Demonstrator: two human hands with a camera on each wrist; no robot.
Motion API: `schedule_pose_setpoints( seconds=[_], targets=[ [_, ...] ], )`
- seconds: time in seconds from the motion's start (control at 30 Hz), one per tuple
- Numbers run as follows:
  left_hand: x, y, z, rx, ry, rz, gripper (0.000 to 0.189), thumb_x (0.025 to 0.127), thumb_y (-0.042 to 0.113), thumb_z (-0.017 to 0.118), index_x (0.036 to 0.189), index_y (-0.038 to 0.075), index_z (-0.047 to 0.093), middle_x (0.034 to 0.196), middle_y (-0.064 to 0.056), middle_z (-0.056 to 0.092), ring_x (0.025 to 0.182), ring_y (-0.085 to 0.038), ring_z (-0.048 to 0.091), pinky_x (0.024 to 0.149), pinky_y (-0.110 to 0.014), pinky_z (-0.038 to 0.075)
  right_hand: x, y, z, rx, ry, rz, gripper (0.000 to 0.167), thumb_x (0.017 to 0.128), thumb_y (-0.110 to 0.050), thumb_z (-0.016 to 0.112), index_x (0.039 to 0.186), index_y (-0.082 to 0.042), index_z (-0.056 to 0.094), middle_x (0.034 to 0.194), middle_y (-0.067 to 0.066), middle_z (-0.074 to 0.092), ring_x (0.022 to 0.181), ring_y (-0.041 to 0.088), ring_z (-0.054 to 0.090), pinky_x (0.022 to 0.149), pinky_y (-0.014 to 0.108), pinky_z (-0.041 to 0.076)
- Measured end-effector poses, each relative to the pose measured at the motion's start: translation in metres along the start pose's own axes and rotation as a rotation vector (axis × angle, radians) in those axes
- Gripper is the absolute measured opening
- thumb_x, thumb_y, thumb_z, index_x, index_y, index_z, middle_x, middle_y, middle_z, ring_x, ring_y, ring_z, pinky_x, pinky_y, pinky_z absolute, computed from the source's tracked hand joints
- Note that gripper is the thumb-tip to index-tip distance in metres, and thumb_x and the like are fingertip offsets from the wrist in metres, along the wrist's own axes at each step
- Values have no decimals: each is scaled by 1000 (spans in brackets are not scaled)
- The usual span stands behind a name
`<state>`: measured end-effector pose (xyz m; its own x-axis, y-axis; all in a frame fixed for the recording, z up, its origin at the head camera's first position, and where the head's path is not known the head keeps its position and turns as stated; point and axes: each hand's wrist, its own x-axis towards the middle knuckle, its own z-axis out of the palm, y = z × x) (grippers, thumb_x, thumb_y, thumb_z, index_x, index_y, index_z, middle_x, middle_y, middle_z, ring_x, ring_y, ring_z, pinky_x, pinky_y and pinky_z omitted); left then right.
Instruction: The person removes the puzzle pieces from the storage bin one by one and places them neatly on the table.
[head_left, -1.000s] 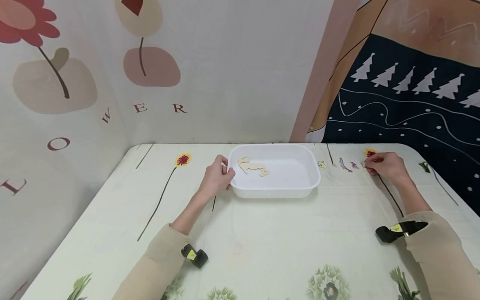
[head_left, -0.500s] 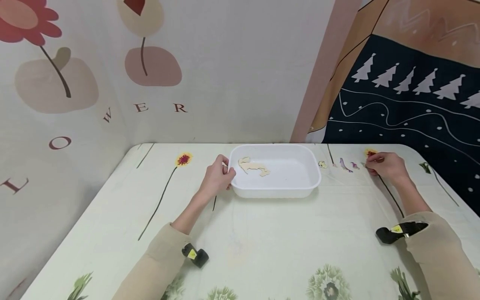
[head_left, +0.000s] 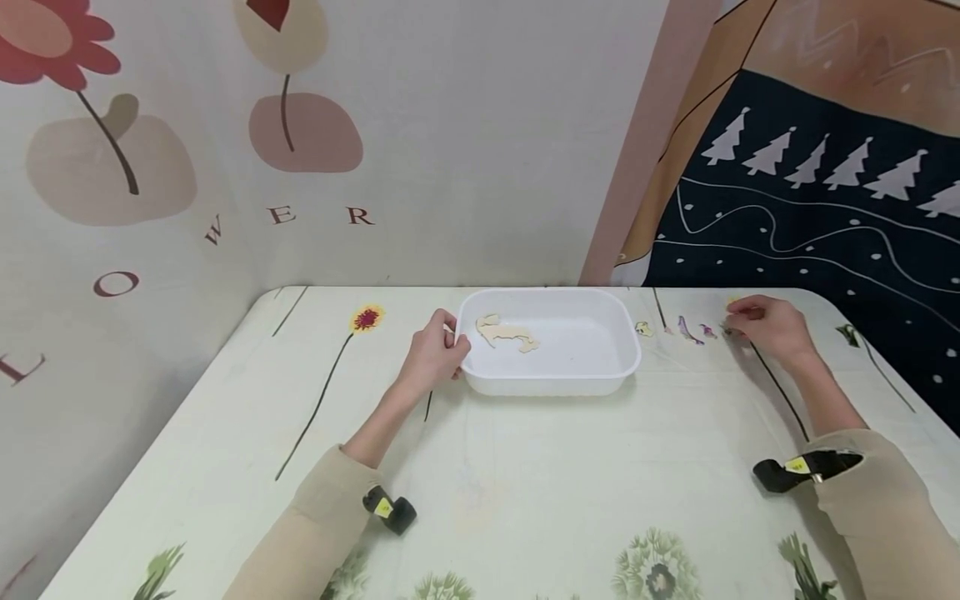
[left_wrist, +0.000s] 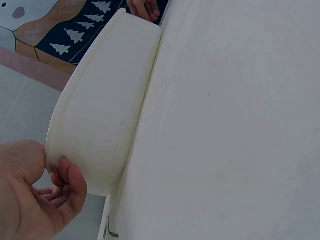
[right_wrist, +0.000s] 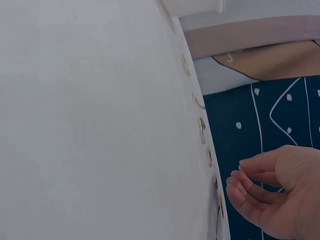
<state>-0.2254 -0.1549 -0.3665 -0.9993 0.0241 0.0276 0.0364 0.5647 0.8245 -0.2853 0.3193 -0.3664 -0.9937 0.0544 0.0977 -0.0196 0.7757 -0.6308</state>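
In the head view my left hand (head_left: 437, 354) grips the left end of a white plastic tub (head_left: 551, 387), its thumb over the rim. A thin, irregular beige piece (head_left: 506, 333) lies inside the tub. The left wrist view shows curled fingers against the tub's side wall (left_wrist: 102, 105). My right hand (head_left: 772, 325) hovers at the far right with thumb and fingertips slightly apart and nothing between them. Just below its fingertips lies a small greenish piece (head_left: 726, 330). Beside it is a row of small flat pieces: two purplish ones (head_left: 690, 331) (head_left: 707, 332) and a yellowish one (head_left: 643, 329).
The table (head_left: 555, 467) is covered by a pale cloth printed with flowers and stems. Its far edge meets a hanging printed curtain (head_left: 465, 167), with a dark tree-patterned cloth (head_left: 817, 217) at right. Each sleeve carries a black wrist camera (head_left: 390, 511) (head_left: 806, 468).
My right hand has lifted slightly, and its fingertips have come up off the small greenish piece, which stays on the table. The left hand and the tub have not moved.
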Motion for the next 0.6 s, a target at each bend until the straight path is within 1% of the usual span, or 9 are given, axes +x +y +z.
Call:
schedule_pose_setpoints(
  seconds=[0.2, 0.3, 0.4, 0.47, 0.5, 0.6],
  targets=[
    [0, 0, 0, -3, 0, 1, 24, 99, 11, 55, 120, -1, 48, 78, -7, 49, 59, -18, 58, 54, -26, 49, -3, -14, 0, -9, -1, -63, 33, 101, -19, 57, 120, 8, 61, 102, 24, 67, 70, 7, 62, 58, 20, 45],
    [0, -1, 0, -3, 0, -3, 25, 99, 11, 55, 120, -1, 48, 78, -7, 49, 59, -18, 58, 54, -26, 49, -5, -22, 2, -13, 7, -104, 32, 100, -19, 58, 119, 7, 62, 99, 23, 68, 69, 0, 56, 58, 21, 44],
    [0, 0, 0, -2, 0, -8, 25, 99, 11, 55, 120, -1, 47, 78, -7, 49, 60, -19, 58, 54, -26, 50, -7, -31, 4, -6, 20, -153, 30, 99, -17, 60, 117, 6, 64, 99, 24, 68, 69, -7, 52, 59, 19, 43],
    [0, 0, 0, 0, -2, -12, 25, 100, 11, 55, 120, 0, 47, 79, -7, 49, 60, -19, 57, 54, -26, 50, -9, -39, 6, -1, 22, -169, 29, 99, -17, 61, 118, 6, 64, 102, 25, 68, 74, -4, 52, 61, 17, 43],
    [0, 0, 0, 1, 0, -12, 24, 99, 11, 55, 120, 0, 47, 79, -8, 49, 60, -19, 58, 54, -26, 50, -10, -42, 8, 2, 20, -170, 29, 99, -16, 61, 118, 5, 64, 104, 25, 68, 77, 0, 55, 62, 16, 42],
    [0, 0, 0, 0, 1, -14, 24, 99, 10, 55, 120, 0, 47, 79, -8, 49, 60, -19, 58, 54, -26, 50, -12, -54, 12, 10, 7, -159, 30, 100, -16, 60, 122, 4, 62, 107, 25, 66, 87, 18, 59, 63, 14, 43]
  ],
)
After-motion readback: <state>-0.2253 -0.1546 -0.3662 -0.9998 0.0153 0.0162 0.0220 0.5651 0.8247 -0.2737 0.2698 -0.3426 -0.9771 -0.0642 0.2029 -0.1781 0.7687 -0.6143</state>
